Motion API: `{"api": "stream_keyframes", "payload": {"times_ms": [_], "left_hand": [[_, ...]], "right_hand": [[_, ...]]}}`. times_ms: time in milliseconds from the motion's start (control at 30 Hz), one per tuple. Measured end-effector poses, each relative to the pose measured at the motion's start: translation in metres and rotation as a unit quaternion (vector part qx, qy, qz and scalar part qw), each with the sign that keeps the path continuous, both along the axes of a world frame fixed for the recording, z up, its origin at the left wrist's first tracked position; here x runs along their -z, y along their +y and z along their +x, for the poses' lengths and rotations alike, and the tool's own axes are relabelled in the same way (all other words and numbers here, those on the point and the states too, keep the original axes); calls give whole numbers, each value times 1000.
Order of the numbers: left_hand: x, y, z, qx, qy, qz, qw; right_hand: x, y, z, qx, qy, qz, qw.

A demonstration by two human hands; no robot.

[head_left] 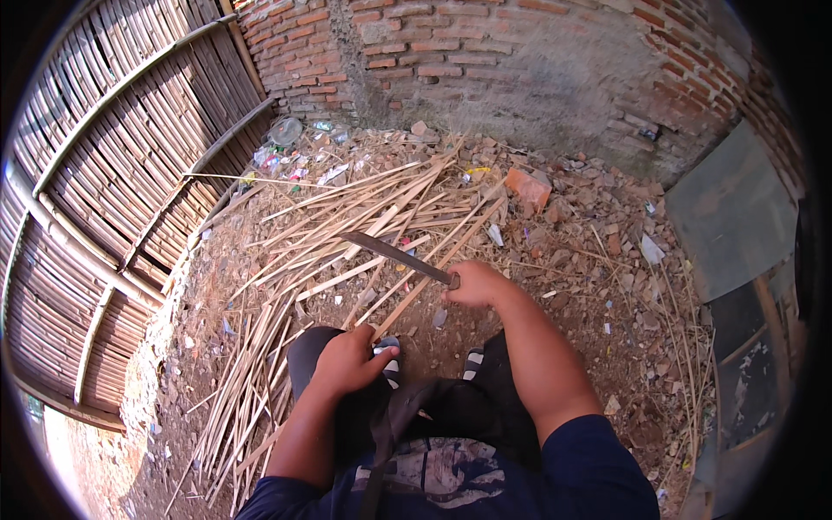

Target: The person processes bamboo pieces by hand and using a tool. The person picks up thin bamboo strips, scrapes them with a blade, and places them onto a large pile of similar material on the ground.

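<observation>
A: What's the right hand (475, 284) got?

B: A long knife (394, 256), dark flat blade. Fingers wrapped tight round the handle, blade sticking out up-left, over the pile of split bamboo strips (364, 234), approx. level w/ the ground. Can't tell if the blade touches a strip or hovers just above.

A: How'd it handle?

B: My guess: stiff, fairly heavy toward the tip, sharp along one edge. Grip only at the handle, where it's gripped now. The strips look light, thin, springy, prob. splintery at the edges; best taken mid-length or near one end, not by the cut sides.

A: Left hand (347, 360)?

B: Resting on the left knee (308, 347), fingers curled closed, thumb out to the right. Holding nothing I can see. It's well apart from the blade.

A: Room to move?

B: Strips fan out in front and down the left side, so footing there is cluttered. Striped sandals (390, 364) sit just below the pile. Bamboo fence (113, 182) closes off the left, brick wall (485, 61) closes off the far side, a grey panel (728, 208) leans at right. Rubble and a loose brick (529, 186) beyond the strips. Most open ground is to the right of the knife arm.
</observation>
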State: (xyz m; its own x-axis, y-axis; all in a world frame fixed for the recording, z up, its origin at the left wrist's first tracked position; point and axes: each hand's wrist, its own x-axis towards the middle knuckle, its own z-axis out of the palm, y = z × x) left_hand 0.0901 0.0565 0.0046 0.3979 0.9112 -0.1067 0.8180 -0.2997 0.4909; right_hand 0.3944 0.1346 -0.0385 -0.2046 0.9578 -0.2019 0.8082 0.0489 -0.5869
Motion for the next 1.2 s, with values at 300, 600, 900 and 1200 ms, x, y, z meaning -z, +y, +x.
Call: {"api": "stream_keyframes", "payload": {"times_ms": [300, 600, 900, 1200], "left_hand": [[1, 0, 0, 13, 38, 4, 999], [1, 1, -1, 14, 17, 8, 1000], [-6, 1, -3, -4, -34, -17, 999], [7, 5, -10, -1, -68, -3, 998]], "right_hand": [[4, 2, -6, -23, 2, -10, 1000], [-2, -2, -7, -17, 28, 8, 999], [0, 4, 9, 17, 63, 16, 998], [1, 12, 8, -26, 73, -60, 995]]}}
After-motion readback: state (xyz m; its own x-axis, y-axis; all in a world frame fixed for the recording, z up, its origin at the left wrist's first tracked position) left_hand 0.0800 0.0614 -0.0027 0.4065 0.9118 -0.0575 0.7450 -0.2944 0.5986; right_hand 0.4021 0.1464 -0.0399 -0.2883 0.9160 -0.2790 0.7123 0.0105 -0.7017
